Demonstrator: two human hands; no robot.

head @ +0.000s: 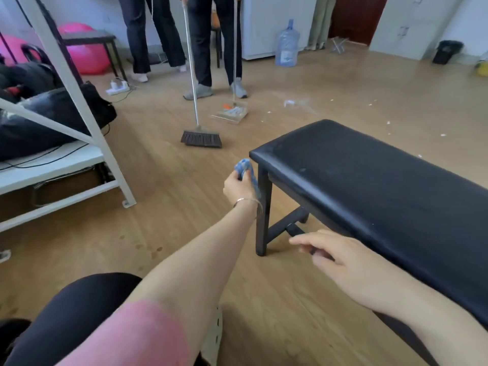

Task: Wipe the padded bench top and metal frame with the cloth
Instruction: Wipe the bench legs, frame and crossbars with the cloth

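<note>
A bench with a black padded top runs from the centre to the right edge. Its black metal frame leg stands at the near left corner, with a crossbar low behind it. My left hand is stretched out and grips a bunched blue cloth, which hangs against the top of that leg, just below the pad's corner. My right hand hovers over the floor beside the bench's long near edge, fingers spread and holding nothing.
A person stands ahead with a broom and a dustpan on the wooden floor. A white metal rack with black bags is at the left. A water jug and scattered paper scraps lie further back.
</note>
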